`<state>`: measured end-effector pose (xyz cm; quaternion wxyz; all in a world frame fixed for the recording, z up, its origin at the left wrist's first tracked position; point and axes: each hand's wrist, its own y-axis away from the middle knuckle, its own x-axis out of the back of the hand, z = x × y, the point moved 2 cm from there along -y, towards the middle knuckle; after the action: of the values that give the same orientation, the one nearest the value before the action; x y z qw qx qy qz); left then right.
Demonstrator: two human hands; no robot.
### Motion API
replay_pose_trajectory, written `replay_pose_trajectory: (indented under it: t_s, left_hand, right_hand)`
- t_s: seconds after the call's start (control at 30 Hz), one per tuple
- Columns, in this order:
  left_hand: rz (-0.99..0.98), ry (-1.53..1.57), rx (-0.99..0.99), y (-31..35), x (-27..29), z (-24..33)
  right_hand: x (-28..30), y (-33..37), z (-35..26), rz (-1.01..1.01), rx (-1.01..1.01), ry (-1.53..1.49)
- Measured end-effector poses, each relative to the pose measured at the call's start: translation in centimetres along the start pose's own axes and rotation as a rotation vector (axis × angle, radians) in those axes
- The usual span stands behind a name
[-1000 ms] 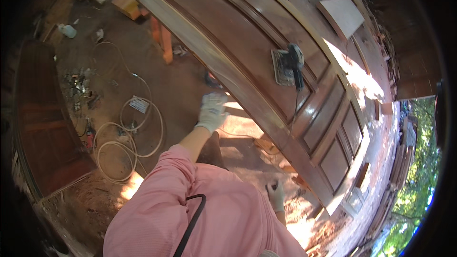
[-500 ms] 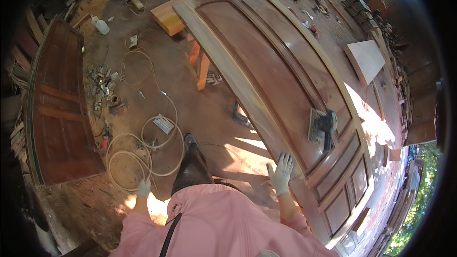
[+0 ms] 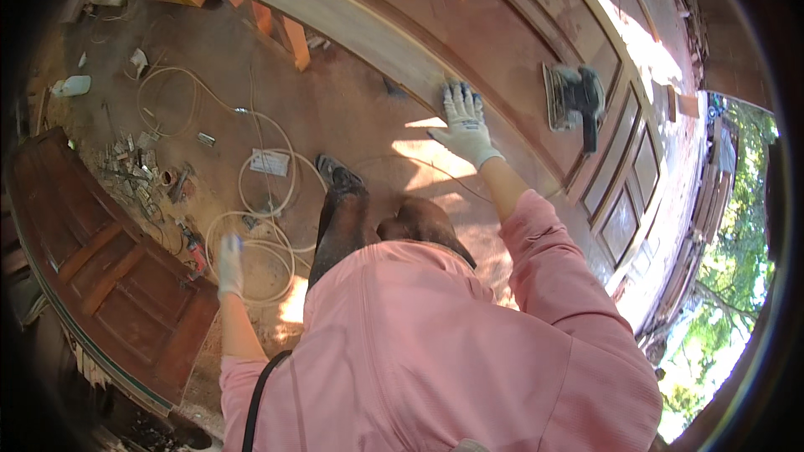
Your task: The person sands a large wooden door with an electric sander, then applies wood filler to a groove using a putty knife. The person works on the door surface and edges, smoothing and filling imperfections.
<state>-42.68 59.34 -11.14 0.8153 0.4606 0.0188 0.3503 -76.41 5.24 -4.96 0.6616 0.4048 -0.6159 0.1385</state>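
My right hand, in a white glove with blue fingertips, lies with fingers spread on the near edge of a large brown panelled wooden door. Farther right on the door sits a dark power sander, apart from my hand. My left hand, also gloved, hangs low on the left. It is smeared by motion, so its fingers are unclear. Beneath and beside it, a pale hose lies in loops on the floor. Close by is a red and black power tool.
A second brown panelled door stands at the left. Several small metal pieces are heaped near it. A white sheet and a whitish jug lie on the floor. Orange legs stand under the large door.
My view has shifted toward the door's near end. My right hand has slid onto the door edge and my left hand has lifted away from the hose. The sander still rests on the door.
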Motion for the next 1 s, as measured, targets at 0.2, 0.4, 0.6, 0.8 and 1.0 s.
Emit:
replay_pose_trajectory:
  t_s: [0.2,0.4,0.6,0.8,1.0]
  left_hand:
    - [0.109,0.078,-0.147,0.0,-1.5,11.0]
    - [0.018,-0.283,-0.233,6.8,-11.6,-2.2]
    - [-0.228,-0.576,-0.072,16.5,-20.9,-15.5]
    - [0.069,-0.500,-0.334,21.4,-23.0,-20.4]
    - [-0.032,-0.752,-0.452,17.7,-21.5,-20.4]
  right_hand:
    - [-1.0,11.5,6.1,-0.038,-0.222,-0.019]
    - [-2.8,16.0,9.7,0.043,-0.123,-0.026]
    - [-3.4,19.8,14.4,-0.047,0.100,0.017]
    - [-4.2,22.6,14.2,-0.062,0.118,0.049]
    - [-3.6,16.6,7.3,-0.021,0.224,0.003]
